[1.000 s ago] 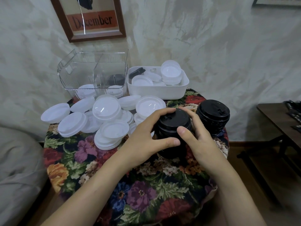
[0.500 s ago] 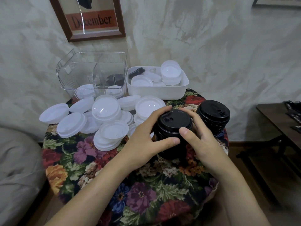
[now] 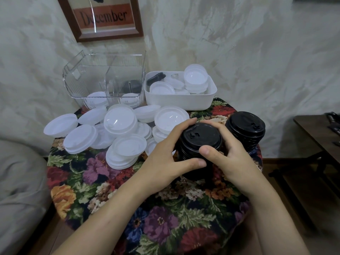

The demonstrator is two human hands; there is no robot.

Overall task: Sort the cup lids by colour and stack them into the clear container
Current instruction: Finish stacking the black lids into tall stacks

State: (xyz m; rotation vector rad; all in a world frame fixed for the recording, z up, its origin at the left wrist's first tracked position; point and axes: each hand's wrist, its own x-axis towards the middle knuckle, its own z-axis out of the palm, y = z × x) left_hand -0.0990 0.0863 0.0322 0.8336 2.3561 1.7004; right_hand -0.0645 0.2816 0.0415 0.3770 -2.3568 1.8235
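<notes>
A stack of black lids (image 3: 199, 144) stands on the flowered tablecloth (image 3: 128, 199). My left hand (image 3: 165, 159) grips its left side and my right hand (image 3: 228, 155) grips its right side, thumbs in front. A second black stack (image 3: 245, 129) stands just right of it, untouched. Several white lids (image 3: 119, 131) lie in loose piles on the left of the table. The clear container (image 3: 104, 78) at the back left holds a few white lids and some black ones behind its divider.
A white tub (image 3: 180, 102) with white lids and one black lid sits right of the clear container. A framed picture (image 3: 104, 17) hangs on the wall. A dark wooden side table (image 3: 320, 137) stands at right, a grey cushion (image 3: 20, 181) at left.
Both hands have turned the black stack a little, so the top lid's sip hole has swung toward the left. The hands keep their hold on it.
</notes>
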